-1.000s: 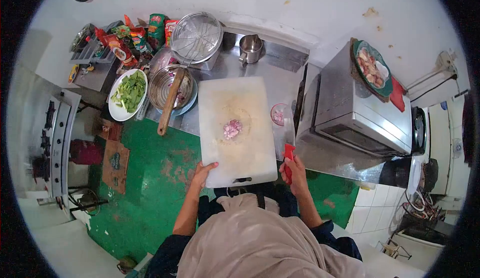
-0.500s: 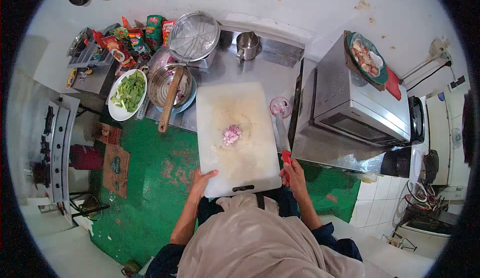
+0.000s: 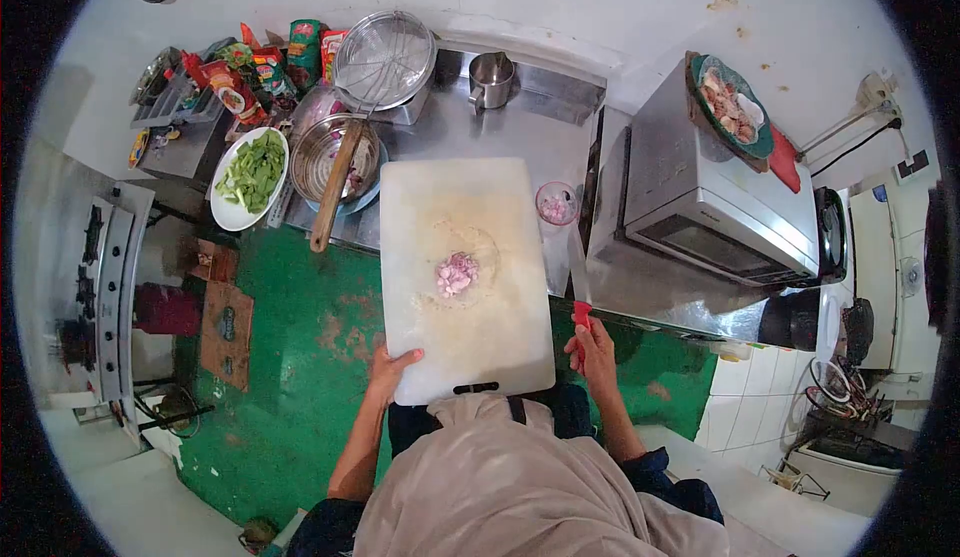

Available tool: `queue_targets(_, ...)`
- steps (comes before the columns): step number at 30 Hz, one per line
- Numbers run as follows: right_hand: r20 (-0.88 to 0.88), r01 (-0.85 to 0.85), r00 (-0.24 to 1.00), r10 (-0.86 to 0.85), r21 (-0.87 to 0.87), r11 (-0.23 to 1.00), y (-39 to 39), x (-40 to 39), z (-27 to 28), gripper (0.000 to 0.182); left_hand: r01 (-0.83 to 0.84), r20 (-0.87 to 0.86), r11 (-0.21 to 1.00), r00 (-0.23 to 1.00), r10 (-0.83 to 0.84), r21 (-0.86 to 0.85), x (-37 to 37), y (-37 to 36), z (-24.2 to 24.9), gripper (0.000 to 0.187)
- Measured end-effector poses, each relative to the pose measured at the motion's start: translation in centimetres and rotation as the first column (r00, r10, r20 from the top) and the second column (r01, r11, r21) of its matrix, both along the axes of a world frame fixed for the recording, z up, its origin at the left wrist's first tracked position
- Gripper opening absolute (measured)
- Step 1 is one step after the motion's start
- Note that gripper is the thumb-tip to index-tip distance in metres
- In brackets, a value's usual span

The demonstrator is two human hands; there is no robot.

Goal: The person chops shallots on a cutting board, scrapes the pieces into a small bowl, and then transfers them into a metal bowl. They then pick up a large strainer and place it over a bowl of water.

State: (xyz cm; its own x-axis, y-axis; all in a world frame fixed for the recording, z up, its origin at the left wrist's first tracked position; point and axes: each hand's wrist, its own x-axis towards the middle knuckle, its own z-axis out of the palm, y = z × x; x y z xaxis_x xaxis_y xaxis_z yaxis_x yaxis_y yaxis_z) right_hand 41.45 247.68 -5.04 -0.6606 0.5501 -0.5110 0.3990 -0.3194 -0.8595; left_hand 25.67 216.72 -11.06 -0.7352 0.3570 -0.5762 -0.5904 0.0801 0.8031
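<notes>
Against the frame half a second ago, the rectangular white plastic cutting board (image 3: 480, 342) sits slightly further left in view, and the gap between it and the right hand (image 3: 594, 350) is wider.

In the head view, the right hand's fingers are wrapped around the red handle of a steel-bladed knife (image 3: 582, 314), its blade pointing away from the body beside the board's right edge. The left hand (image 3: 387, 369) grips the board's near left corner, thumb on top, other fingers hidden. A small heap of chopped pink-purple pieces (image 3: 457, 275) lies mid-board; the board overhangs the shiny steel counter (image 3: 500, 139), and whether it is lifted I cannot tell. Near its right edge stands a small clear round bowl (image 3: 575, 207).

The step seems to be repositioning the board; moving it further calls for keeping it level, blade clear.
</notes>
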Motion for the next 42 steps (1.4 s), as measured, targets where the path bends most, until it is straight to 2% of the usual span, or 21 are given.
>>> queue_targets(3, -0.005, -0.010, 1.000, 0.010, 0.048, 0.999, 0.0, 0.5, -0.9, 0.033, -0.002, 0.013, 1.000, 1.000, 0.002, -0.010, 0.2, -0.2, 1.2, 0.045)
queue_targets(6, 0.080, -0.118, 0.991, 0.105, 0.183, 0.976, 0.3, 0.9, -0.8, 0.035, -0.003, 0.021, 1.000, 1.000, 0.003, -0.010, 0.3, -0.3, 2.2, 0.045)
queue_targets(7, 0.109, -0.156, 0.986, 0.130, 0.288, 0.945, 0.3, 0.9, -0.5, 0.035, -0.007, 0.020, 1.000, 1.000, 0.007, -0.011, 0.4, -0.4, 2.6, 0.046)
queue_targets(9, 0.173, -0.232, 0.970, 0.168, 0.480, 0.846, 0.1, 1.0, 0.7, 0.036, -0.014, 0.006, 1.000, 1.000, 0.014, -0.006, 0.6, -0.2, 3.6, 0.047)
queue_targets(12, 0.248, -0.387, 0.922, 0.298, 0.620, 0.683, 0.7, 1.3, 2.8, 0.035, 0.005, 0.045, 1.000, 0.999, -0.006, 0.005, 0.9, 0.0, 5.7, 0.049)
queue_targets(15, 0.093, -0.277, 0.905, 0.416, 0.870, 0.408, 1.4, 1.8, 2.2, 0.036, 0.018, 0.068, 1.000, 0.997, -0.019, 0.018, 1.2, 0.4, 6.2, 0.049)
queue_targets(18, 0.269, -0.462, 0.866, 0.421, 0.753, 0.469, 1.2, 2.4, 4.5, 0.035, 0.050, 0.084, 0.998, 0.995, -0.053, 0.039, 1.6, 0.4, 6.1, 0.048)
queue_targets(21, 0.316, -0.493, 0.838, 0.444, 0.787, 0.371, 1.4, 2.7, 5.3, 0.036, 0.060, 0.064, 0.997, 0.996, -0.063, 0.042, 2.0, 1.0, 7.2, 0.047)
queue_targets(27, 0.301, -0.486, 0.839, 0.454, 0.791, 0.373, 2.0, 2.9, 4.8, 0.035, 0.081, 0.052, 0.997, 0.995, -0.082, 0.015, 2.0, 1.5, 8.4, 0.045)
queue_targets(33, 0.315, -0.466, 0.845, 0.432, 0.830, 0.306, 2.0, 2.0, 4.5, 0.033, 0.089, 0.004, 0.996, 0.996, -0.089, 0.008, 2.2, 1.9, 9.0, 0.046)
queue_targets(42, 0.311, -0.449, 0.858, 0.408, 0.841, 0.303, 2.7, 0.8, 3.7, 0.034, 0.095, 0.013, 0.995, 0.995, -0.095, 0.011, 2.1, 1.7, 8.8, 0.044)
